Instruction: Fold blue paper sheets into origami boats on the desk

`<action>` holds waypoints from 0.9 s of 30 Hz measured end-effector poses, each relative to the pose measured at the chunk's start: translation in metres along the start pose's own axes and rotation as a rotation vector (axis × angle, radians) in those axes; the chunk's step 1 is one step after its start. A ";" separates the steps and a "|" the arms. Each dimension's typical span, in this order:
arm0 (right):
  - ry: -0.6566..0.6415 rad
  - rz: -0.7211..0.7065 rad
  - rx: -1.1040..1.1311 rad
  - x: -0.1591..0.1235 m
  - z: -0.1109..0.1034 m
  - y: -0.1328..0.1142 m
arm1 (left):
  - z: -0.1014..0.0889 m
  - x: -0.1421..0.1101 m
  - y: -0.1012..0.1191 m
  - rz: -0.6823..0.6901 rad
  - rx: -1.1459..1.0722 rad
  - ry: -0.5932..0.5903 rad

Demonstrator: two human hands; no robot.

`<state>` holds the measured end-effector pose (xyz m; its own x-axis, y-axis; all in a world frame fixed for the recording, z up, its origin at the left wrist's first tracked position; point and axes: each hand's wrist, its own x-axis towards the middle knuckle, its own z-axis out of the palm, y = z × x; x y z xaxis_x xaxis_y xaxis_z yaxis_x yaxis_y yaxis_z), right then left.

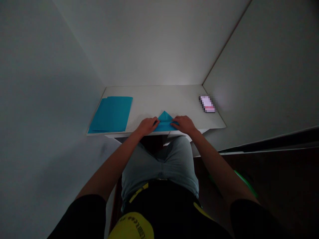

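Observation:
A blue sheet of paper (164, 125), folded to a point at its far end, lies at the front edge of the white desk (154, 96). A crease or folded strip runs across it below the point. My left hand (147, 126) is closed on the paper's left side, fingers bent around the fold. On the right side, my right hand (183, 124) grips the same fold between thumb and fingers. The fingers partly cover both ends of the strip.
Several blue sheets (112, 114) lie stacked at the desk's left end. A phone (207, 104) with a blurred lit screen rests near the right edge. Walls enclose the desk at the left, back and right. My legs (161, 159) are under the front edge.

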<state>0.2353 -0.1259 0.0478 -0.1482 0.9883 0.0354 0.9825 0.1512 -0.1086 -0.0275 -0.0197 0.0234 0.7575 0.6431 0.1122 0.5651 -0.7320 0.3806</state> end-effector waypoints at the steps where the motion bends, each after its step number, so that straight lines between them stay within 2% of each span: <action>1: 0.000 0.010 -0.005 0.001 -0.001 0.000 | -0.002 0.002 0.003 -0.036 0.024 0.006; 4: 0.006 0.036 0.011 0.005 -0.002 -0.001 | -0.009 0.004 0.014 -0.066 0.093 0.056; 8: 0.044 0.071 0.052 0.009 0.003 -0.001 | -0.005 -0.002 0.036 0.048 0.144 0.159; 12: 0.164 0.126 0.079 0.008 0.014 -0.006 | 0.016 -0.012 0.050 0.146 0.120 0.078; 15: 0.279 0.145 0.077 0.002 0.027 -0.015 | 0.035 -0.019 0.048 0.110 0.057 0.078; 18: 0.265 0.060 0.124 -0.008 0.043 -0.027 | 0.044 -0.025 0.041 0.082 0.023 0.110; 22: 0.242 0.022 0.162 -0.024 0.058 -0.035 | 0.043 -0.034 0.035 0.029 0.059 0.139; 27: 0.248 0.049 0.159 -0.040 0.063 -0.026 | 0.034 -0.043 0.028 -0.009 0.029 0.133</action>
<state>0.2083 -0.1683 -0.0130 -0.0494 0.9627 0.2661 0.9549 0.1235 -0.2699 -0.0330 -0.0759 -0.0024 0.7034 0.6725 0.2301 0.5823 -0.7309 0.3558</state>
